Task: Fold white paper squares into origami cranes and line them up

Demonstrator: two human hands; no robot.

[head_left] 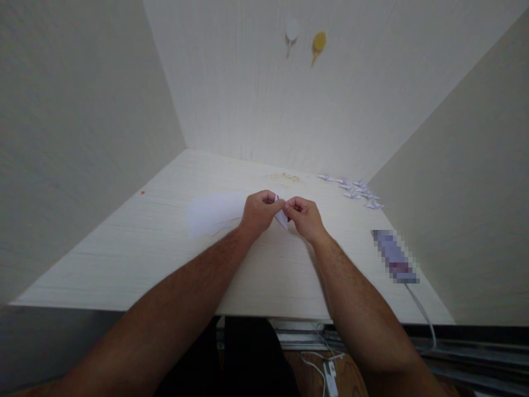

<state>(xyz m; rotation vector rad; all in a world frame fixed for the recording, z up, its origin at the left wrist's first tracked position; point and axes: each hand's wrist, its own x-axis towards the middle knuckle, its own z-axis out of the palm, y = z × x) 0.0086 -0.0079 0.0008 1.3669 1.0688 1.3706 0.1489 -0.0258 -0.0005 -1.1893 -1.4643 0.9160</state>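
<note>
Over the middle of the white desk, a small folded piece of white paper (pixel 281 219) is pinched between my two hands. My left hand (pixel 261 208) grips its left side, thumb pointing toward the right. From the other side, my right hand (pixel 303 215) closes thumb and forefinger on its right edge, with the fingertips of both hands almost meeting. Part of the folded paper is hidden by the fingers. Just left of my left hand lie flat sheets of white paper (pixel 212 212), partly covered by that hand.
Several small folded paper figures (pixel 357 190) cluster at the back right of the desk (pixel 136 253). A blurred-out phone-like device (pixel 394 258) with a cable (pixel 424 311) lies at the right. White and yellow hooks (pixel 319 41) are on the back wall. A power strip (pixel 330 377) is below.
</note>
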